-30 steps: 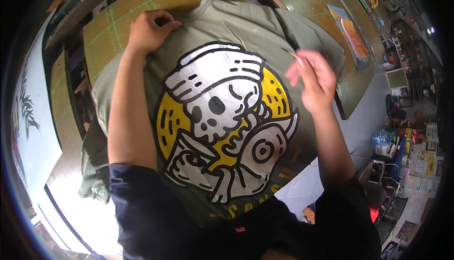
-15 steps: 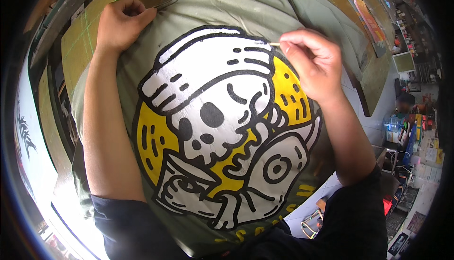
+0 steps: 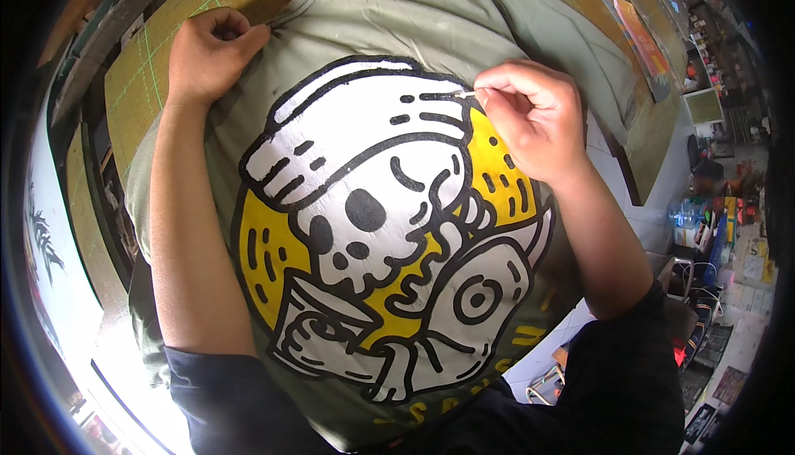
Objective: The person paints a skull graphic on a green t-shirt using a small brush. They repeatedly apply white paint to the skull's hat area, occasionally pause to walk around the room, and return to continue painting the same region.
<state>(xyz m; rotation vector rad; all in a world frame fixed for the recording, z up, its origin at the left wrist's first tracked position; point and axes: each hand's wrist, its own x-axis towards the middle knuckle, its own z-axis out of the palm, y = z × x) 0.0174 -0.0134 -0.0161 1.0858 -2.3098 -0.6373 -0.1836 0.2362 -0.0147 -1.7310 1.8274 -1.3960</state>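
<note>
An olive-green T-shirt [image 3: 381,4] lies spread before me. It bears a large painted picture of a white skull in a cap [image 3: 364,120], with black outlines and yellow patches. At the upper left, my left hand [image 3: 211,53] is closed, its thumb and forefinger pinching the shirt's cloth near the neckline. My right hand [image 3: 534,115] pinches a thin pale stick [image 3: 467,93] between thumb and fingertips. Its tip meets the cap's upper right edge, beside short black lines. Whether the tip is a brush or a swab is too small to tell.
A board with green grid lines [image 3: 149,66] lies under the shirt. Colourful printed sheets [image 3: 638,37] rest at the far right. Beyond the table's right edge are a tiled floor [image 3: 662,161], a blue water jug [image 3: 686,213] and cluttered shelves.
The stick's tip has shifted slightly along the cap's right edge as my right hand moved a little left and nearer. My left hand keeps its pinch. The whole view has tilted slightly.
</note>
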